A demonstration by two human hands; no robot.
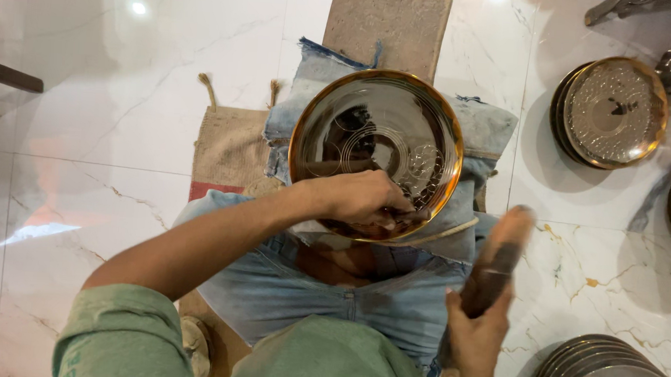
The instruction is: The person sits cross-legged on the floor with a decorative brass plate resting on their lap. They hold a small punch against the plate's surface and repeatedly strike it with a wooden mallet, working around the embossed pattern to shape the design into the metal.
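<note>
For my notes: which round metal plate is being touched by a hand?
The gold-rimmed plate on the lap, under the left hand; the others lie stacked on the floor.

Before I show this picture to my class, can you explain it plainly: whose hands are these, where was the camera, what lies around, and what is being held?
There is no machine here, only a person with two bare hands. The single picture comes from a camera worn on the person's head, looking straight down at the lap, so you see green sleeves and blue jeans.

The left hand rests on a round, shiny metal plate with a golden rim and engraved circles, pinching something small against it; what exactly is too small to tell. The right hand grips a dark wooden mallet, blurred.

The plate lies over denim cloth in the lap. On the white marble floor are stacks of similar plates, a burlap sack and a wooden board.
</note>
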